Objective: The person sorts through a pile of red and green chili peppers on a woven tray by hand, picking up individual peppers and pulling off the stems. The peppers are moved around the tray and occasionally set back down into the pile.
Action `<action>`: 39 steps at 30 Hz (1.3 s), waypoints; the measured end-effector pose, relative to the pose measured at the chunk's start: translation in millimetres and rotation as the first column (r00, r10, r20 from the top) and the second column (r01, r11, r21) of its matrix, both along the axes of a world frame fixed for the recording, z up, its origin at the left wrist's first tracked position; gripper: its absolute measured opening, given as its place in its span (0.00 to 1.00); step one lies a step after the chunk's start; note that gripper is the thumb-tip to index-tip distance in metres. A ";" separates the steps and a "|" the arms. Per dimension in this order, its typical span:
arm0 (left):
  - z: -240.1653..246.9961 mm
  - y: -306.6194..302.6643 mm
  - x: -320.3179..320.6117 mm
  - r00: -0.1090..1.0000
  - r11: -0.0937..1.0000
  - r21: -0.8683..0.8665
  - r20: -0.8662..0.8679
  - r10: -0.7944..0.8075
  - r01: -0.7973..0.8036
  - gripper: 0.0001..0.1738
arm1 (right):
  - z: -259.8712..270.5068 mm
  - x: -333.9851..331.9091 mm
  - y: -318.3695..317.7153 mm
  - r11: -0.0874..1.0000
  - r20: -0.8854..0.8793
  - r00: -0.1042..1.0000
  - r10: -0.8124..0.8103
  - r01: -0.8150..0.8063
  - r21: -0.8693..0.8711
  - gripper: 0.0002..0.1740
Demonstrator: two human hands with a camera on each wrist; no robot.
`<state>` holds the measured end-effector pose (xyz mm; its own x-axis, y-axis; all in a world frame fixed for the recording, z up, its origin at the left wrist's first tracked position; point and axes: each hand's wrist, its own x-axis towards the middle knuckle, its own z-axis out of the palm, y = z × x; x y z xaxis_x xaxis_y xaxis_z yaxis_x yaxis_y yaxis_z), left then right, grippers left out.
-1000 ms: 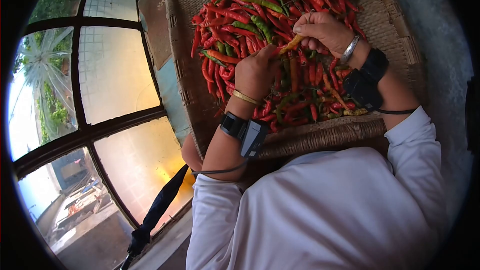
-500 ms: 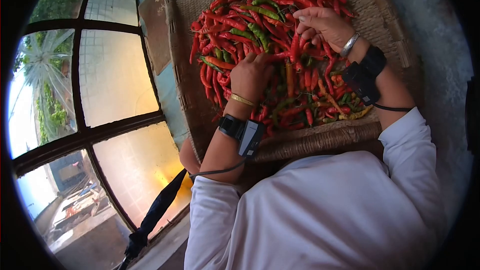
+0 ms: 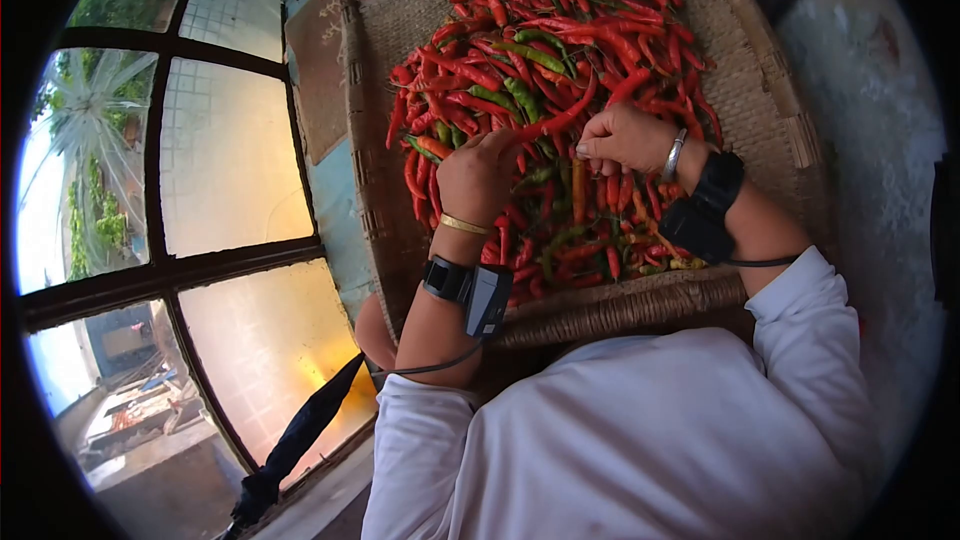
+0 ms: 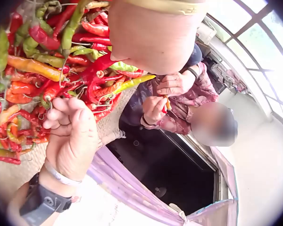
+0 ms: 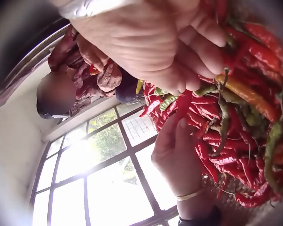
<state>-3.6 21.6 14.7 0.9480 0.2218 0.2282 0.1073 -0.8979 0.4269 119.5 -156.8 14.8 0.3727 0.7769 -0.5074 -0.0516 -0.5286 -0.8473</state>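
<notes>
My left hand (image 3: 478,178) pinches a long red chilli (image 3: 562,120) over the pile. In the right wrist view, the left thumb and fingers grip this red chilli (image 5: 183,106) by one end. My right hand (image 3: 632,140) hovers just right of it, fingers curled and thumb tip close to the index finger. From the left wrist view, the right hand (image 4: 71,133) shows bent fingers near a thin stem; I cannot tell whether they pinch it. Below both hands spread heaped chillies (image 3: 470,70), mostly red, with several green and orange ones.
The chillies lie on a woven tray (image 3: 745,50) with a thick bound rim (image 3: 640,302). Another person (image 4: 179,101) sits opposite, hands holding chillies. A paned window (image 3: 235,155) stands to the left, with a folded dark umbrella (image 3: 300,440) leaning beside it.
A yellow-orange chilli was between both hands a second ago; now the left hand holds a red one. My right hand moved away, then down and closer. The other person's hand drew back from the pile.
</notes>
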 end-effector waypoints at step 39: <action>-9.8 -11.9 -5.4 0.950 0.986 -0.050 -0.266 -0.165 0.157 0.10 | 32.4 38.4 -15.9 0.543 -0.555 0.761 -0.337 0.638 0.546 0.15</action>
<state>-9.0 9.8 5.0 0.9970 0.0637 -0.0433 0.0761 -0.9006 0.4279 157.8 -172.7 47.2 0.7199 0.6866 -0.1012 -0.4759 0.3822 -0.7921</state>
